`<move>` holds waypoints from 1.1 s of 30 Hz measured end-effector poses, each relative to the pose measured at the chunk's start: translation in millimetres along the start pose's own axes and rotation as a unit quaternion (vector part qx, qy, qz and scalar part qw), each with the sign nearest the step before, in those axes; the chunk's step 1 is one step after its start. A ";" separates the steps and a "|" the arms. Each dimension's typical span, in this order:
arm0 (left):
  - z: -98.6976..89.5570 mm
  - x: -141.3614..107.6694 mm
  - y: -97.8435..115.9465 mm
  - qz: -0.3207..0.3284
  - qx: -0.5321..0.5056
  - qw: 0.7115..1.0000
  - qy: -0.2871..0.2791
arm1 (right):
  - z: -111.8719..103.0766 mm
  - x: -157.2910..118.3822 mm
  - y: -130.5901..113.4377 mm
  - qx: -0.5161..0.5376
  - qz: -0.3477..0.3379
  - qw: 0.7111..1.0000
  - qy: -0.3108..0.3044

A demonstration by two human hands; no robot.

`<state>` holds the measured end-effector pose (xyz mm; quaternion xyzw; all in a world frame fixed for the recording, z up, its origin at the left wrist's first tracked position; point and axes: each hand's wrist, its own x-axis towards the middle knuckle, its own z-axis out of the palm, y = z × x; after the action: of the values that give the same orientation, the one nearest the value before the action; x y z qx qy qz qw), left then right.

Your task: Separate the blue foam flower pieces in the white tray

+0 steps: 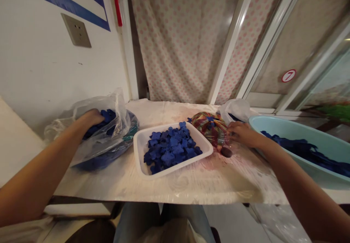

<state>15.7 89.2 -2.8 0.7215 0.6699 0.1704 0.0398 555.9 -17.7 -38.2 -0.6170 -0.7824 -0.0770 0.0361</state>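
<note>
Tablecloth (175, 188), pink-stained, under a white tray (138, 141), polka-dot curtain (180, 42) beyond

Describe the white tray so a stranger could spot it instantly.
On the white-covered table, look between the pale blue basin at the right and the clear plastic bag at the left. There sits the shallow white rectangular tray, heaped with blue flower-shaped pieces, its straight rim unlike the round basin.

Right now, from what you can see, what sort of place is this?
Probably a makeshift handwork corner: a white tray of blue flower-shaped pieces, a pale blue plastic basin of more, and a stained table cover.
</note>
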 end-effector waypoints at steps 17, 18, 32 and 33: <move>52.1 -75.1 160.3 0.240 -0.183 0.952 -0.051 | -22.3 42.1 -146.8 0.114 -0.273 0.952 0.080; 58.5 -73.1 163.9 0.249 -0.205 0.946 -0.045 | -18.8 44.5 -151.0 0.111 -0.267 0.950 0.118; 102.1 -60.4 188.7 0.170 -0.532 0.829 0.002 | 33.2 54.9 -153.3 0.024 -0.231 0.847 0.479; 102.2 -60.7 188.7 0.163 -0.538 0.827 0.010 | 33.4 54.4 -152.8 0.030 -0.234 0.845 0.480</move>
<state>223.4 28.5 -56.5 0.6826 0.3448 0.5154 0.3866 396.0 5.4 -74.5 -0.2996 -0.7906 -0.3462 0.4067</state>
